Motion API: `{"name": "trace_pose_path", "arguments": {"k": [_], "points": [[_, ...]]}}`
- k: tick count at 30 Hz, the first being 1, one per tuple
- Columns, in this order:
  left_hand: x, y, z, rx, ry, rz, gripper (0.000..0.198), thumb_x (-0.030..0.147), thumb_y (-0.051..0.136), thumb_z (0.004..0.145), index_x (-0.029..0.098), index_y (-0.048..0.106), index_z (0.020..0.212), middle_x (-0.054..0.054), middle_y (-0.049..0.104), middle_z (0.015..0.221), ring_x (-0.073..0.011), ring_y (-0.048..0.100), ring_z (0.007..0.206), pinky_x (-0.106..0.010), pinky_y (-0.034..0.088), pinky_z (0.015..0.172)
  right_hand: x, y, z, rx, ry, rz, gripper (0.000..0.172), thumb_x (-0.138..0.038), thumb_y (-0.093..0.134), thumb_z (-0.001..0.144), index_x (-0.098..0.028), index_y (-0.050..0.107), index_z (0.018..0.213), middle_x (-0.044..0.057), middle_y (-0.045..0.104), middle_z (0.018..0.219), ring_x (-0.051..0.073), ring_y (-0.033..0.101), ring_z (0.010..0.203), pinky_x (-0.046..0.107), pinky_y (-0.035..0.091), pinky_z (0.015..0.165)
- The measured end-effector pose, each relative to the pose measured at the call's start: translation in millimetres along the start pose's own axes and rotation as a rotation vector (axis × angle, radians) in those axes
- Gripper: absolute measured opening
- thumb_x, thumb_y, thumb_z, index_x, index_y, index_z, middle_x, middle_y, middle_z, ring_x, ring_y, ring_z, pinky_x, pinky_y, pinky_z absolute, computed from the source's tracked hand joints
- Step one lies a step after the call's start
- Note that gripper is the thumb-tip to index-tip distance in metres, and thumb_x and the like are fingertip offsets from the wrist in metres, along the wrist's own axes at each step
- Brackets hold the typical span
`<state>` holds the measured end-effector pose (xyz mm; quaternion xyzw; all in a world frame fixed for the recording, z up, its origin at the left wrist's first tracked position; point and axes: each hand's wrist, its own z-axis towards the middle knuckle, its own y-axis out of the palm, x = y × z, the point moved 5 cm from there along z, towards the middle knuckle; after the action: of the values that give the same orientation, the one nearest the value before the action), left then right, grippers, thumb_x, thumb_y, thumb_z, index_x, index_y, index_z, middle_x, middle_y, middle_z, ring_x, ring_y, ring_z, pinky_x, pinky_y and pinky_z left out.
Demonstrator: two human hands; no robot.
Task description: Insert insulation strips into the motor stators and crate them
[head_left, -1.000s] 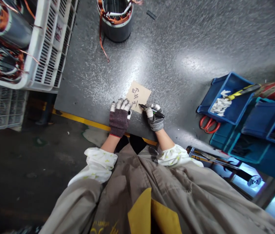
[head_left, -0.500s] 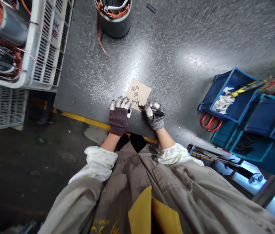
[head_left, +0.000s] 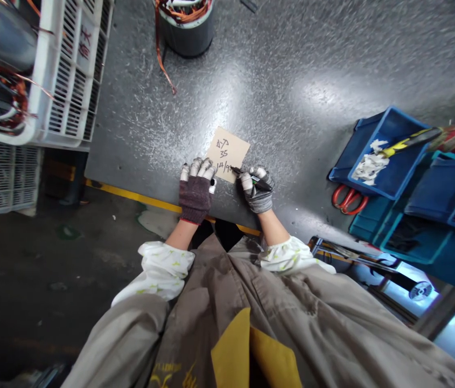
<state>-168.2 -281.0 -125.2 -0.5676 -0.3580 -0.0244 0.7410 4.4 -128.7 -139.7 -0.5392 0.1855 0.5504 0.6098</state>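
Note:
A square tan piece of card (head_left: 233, 146) lies on the grey worktop, with several handwritten dark marks on it, among them "35". My right hand (head_left: 258, 191), in a grey and white glove, grips a black marker pen (head_left: 261, 184) whose tip is at the card's lower right edge. My left hand (head_left: 196, 188), in a dark purple glove with white fingertips, lies flat with its fingers stretched out at the card's lower left edge. A small black spot shows by its thumb; I cannot tell what it is.
A motor stator with copper windings (head_left: 187, 35) stands at the back. White plastic crates (head_left: 74, 75) holding more stators are on the left. To the right are red-handled scissors (head_left: 349, 200) and blue bins (head_left: 389, 116), one with white scraps and a yellow-black tool (head_left: 408, 143).
The marker tip has moved slightly right and up, and a small mark has been added after the bottom line of writing. My left hand stays at the card's edge.

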Motion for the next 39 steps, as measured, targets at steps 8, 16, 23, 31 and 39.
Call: {"name": "trace_pose_path", "arguments": {"k": [8, 16, 23, 31, 39], "points": [[0, 1.1, 0, 0.003, 0.007, 0.007, 0.043, 0.023, 0.063, 0.112, 0.024, 0.075, 0.153, -0.015, 0.073, 0.168, -0.0307, 0.053, 0.173, -0.063, 0.028, 0.152, 8, 2, -3, -0.011, 0.001, 0.035, 0.040, -0.068, 0.071, 0.105, -0.028, 0.074, 0.100, 0.006, 0.079, 0.095, 0.028, 0.081, 0.094, 0.050, 0.072, 0.096], [0, 0.5, 0, -0.002, -0.011, -0.019, 0.040, 0.027, 0.060, 0.114, 0.026, 0.076, 0.151, -0.013, 0.072, 0.169, -0.0291, 0.054, 0.172, -0.062, 0.025, 0.154, 11, -2, -10, 0.120, 0.079, 0.090, 0.047, -0.073, 0.068, 0.107, -0.026, 0.073, 0.104, 0.005, 0.078, 0.097, 0.026, 0.081, 0.091, 0.052, 0.072, 0.097], [4, -1.2, 1, -0.023, -0.019, -0.013, 0.044, 0.027, 0.058, 0.114, 0.023, 0.074, 0.155, -0.013, 0.070, 0.170, -0.0298, 0.052, 0.174, -0.063, 0.024, 0.154, -17, 15, -13, -0.096, 0.035, 0.075, 0.032, -0.060, 0.071, 0.109, -0.030, 0.082, 0.112, 0.007, 0.082, 0.105, 0.030, 0.083, 0.105, 0.058, 0.071, 0.108], [3, -0.4, -1, -0.021, -0.014, -0.002, 0.044, 0.028, 0.057, 0.115, 0.025, 0.075, 0.155, -0.011, 0.070, 0.170, -0.0292, 0.052, 0.173, -0.061, 0.025, 0.154, -28, 16, -3, -0.135, -0.045, -0.024, 0.037, -0.062, 0.068, 0.109, -0.029, 0.084, 0.107, 0.008, 0.085, 0.101, 0.030, 0.085, 0.102, 0.052, 0.073, 0.103], [-4, -1.7, 2, 0.026, -0.009, -0.022, 0.042, 0.030, 0.056, 0.115, 0.024, 0.076, 0.152, -0.012, 0.073, 0.168, -0.0298, 0.054, 0.172, -0.060, 0.031, 0.151, -15, 0, -16, 0.021, 0.377, 0.385, 0.059, -0.082, 0.065, 0.104, -0.024, 0.068, 0.096, 0.000, 0.072, 0.076, 0.015, 0.066, 0.055, 0.030, 0.058, 0.050]]}}
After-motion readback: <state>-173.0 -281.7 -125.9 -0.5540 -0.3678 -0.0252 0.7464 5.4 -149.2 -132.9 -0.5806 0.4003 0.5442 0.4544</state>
